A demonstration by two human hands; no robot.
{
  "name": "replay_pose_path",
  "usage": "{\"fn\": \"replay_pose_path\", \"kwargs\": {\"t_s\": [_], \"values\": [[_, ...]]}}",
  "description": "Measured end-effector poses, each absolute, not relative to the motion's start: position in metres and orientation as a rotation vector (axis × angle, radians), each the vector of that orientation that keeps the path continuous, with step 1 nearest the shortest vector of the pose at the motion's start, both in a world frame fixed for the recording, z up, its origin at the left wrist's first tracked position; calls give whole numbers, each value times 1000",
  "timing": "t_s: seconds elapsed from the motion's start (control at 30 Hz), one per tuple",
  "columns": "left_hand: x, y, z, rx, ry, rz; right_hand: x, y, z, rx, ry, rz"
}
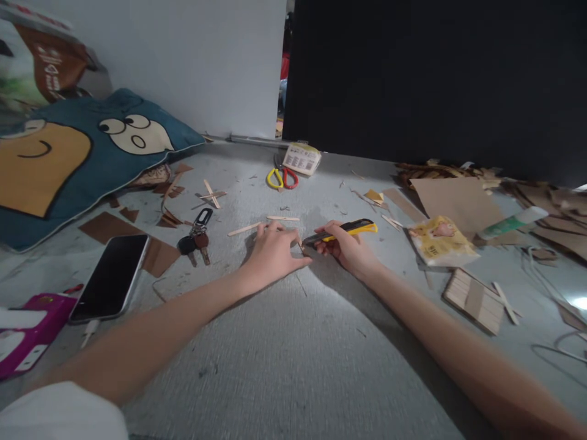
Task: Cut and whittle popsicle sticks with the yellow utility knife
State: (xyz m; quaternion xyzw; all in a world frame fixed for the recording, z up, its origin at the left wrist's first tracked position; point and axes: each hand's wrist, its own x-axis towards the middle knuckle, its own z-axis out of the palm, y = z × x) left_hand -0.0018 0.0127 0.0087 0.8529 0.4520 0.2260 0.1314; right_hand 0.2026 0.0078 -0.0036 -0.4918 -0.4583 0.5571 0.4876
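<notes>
My right hand (343,247) is closed around a yellow and black utility knife (358,227), its tip pointing left. At that tip, my left hand (273,253) rests on the table with thumb and forefinger curled about a small brown piece (301,244). The piece looks like wood or card, too small to tell. A wooden craft stick (243,230) runs up to the left fingers, its far end hidden there. Just beyond the hand lies another craft stick (283,218).
Scissors (282,178) lie beside a small pack (301,159) at the back. On the left are keys (197,241), a phone (112,278) and a cushion (105,153). Bundled sticks (474,299), a yellow packet (441,240) and a glue stick (513,223) are right, among cardboard.
</notes>
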Motion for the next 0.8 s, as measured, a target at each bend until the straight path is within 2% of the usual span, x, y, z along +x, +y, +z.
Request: {"fn": "replay_pose_path", "kwargs": {"t_s": [0.4, 0.63, 0.8], "values": [[-6, 20, 13, 2623, 1074, 566, 210, 17, -7, -1230, -1049, 1445], [-7, 23, 14, 2617, 1078, 589, 208, 21, 1, -1261, -792, 1590], [-7, 22, 11, 2590, 1093, 598, 208, 22, -2, -1256, -800, 1610]]}}
